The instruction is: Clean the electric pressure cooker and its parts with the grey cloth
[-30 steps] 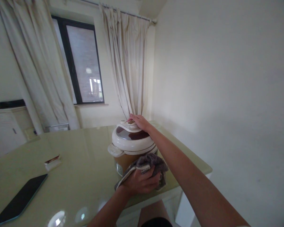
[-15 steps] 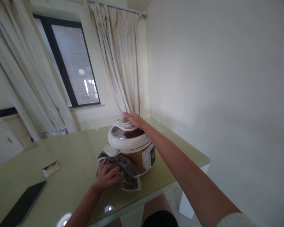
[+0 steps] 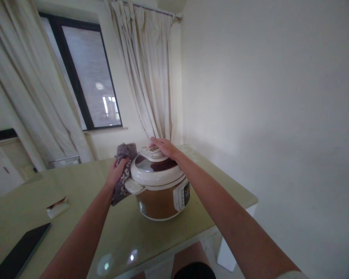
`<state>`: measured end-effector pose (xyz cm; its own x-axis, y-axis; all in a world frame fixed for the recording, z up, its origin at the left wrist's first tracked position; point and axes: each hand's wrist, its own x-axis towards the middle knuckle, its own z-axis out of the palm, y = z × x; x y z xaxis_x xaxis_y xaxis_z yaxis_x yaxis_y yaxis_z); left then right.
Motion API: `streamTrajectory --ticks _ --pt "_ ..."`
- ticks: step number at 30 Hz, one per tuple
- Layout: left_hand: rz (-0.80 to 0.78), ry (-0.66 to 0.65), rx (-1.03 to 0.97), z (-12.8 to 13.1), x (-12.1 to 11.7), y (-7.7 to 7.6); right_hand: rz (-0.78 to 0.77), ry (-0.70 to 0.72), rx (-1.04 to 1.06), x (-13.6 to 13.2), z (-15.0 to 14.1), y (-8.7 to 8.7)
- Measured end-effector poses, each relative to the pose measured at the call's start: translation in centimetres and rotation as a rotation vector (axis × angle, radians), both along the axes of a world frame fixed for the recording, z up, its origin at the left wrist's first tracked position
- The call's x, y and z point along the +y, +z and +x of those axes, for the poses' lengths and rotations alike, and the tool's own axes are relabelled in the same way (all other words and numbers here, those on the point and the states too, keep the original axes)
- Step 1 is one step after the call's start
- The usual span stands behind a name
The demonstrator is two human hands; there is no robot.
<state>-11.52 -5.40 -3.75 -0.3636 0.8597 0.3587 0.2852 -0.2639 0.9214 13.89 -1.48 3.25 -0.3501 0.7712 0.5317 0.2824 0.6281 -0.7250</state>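
A white and brown electric pressure cooker (image 3: 157, 203) stands upright on the table, its control panel facing right. My right hand (image 3: 163, 146) rests over the lid handle (image 3: 154, 154), fingers curled at its far side. To the left of the cooker, my left hand (image 3: 117, 172) grips a grey patterned cloth (image 3: 127, 152), which bunches above the hand and hangs down below it. The cloth is up against the cooker's left side, near the white side handle (image 3: 134, 187). My left fingers are partly hidden by the cloth.
The pale green, glossy table (image 3: 84, 193) has a rounded corner at right. A dark flat tablet-like device (image 3: 21, 250) lies at the left, with a small white packet (image 3: 57, 208) beyond it. Curtains (image 3: 151, 69) and a window stand behind; a plain wall (image 3: 264, 97) is at right.
My left hand has moved the cloth from the cooker's front left up and back to its left side. The front of the cooker is now uncovered. My right hand stays on the lid handle.
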Motion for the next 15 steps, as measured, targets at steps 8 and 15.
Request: streamTrajectory --ticks 8,15 --pt "0.332 -0.17 1.201 5.3 -8.9 6.7 -0.029 0.035 0.055 0.4 0.0 0.2" --pt "0.67 -0.311 1.432 11.3 -13.1 3.1 -0.051 0.067 0.061 0.4 0.1 0.4"
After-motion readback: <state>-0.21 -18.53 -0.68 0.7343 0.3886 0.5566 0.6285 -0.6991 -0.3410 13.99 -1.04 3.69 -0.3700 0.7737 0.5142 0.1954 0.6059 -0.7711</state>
